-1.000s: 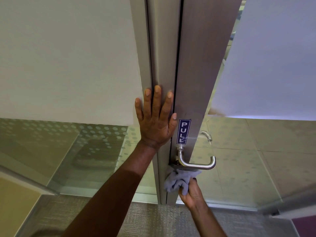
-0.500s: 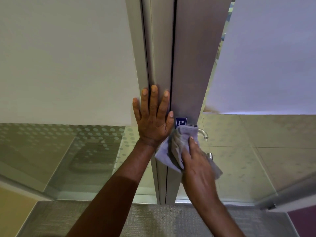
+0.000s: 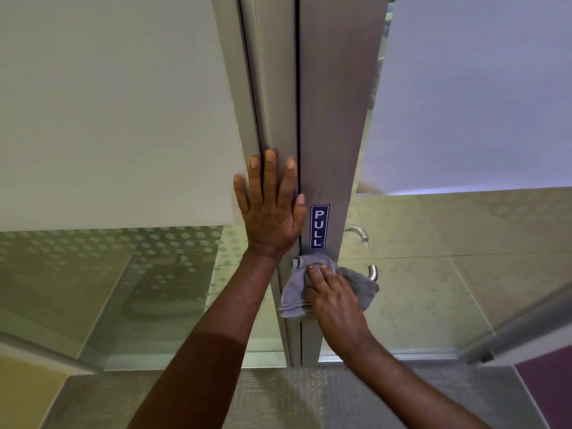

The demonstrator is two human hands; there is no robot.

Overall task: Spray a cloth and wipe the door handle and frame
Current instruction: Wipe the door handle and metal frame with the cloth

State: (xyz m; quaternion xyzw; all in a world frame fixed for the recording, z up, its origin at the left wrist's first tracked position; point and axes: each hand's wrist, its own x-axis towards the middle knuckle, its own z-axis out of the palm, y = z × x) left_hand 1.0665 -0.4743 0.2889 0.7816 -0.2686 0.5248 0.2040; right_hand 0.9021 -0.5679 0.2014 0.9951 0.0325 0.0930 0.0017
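Observation:
A grey metal door frame [image 3: 334,119] runs up the middle of the view, with a blue PULL sticker [image 3: 319,226] on it. My left hand [image 3: 270,205] lies flat on the frame, fingers straight and pointing up. Just below the sticker my right hand [image 3: 335,300] presses a grey cloth [image 3: 295,289] against the frame over the handle's base. The cloth covers most of the silver lever handle; only its curved tip [image 3: 373,271] shows to the right.
Frosted glass panels [image 3: 117,103] flank the frame, with a dotted clear band lower down. A second handle [image 3: 359,232] shows through the glass on the door's far side. Grey carpet [image 3: 278,397] lies at the bottom.
My right hand rose with the cloth from under the handle up over the sticker, then came down to just below it. The sticker shows again. My left hand stayed flat on the frame.

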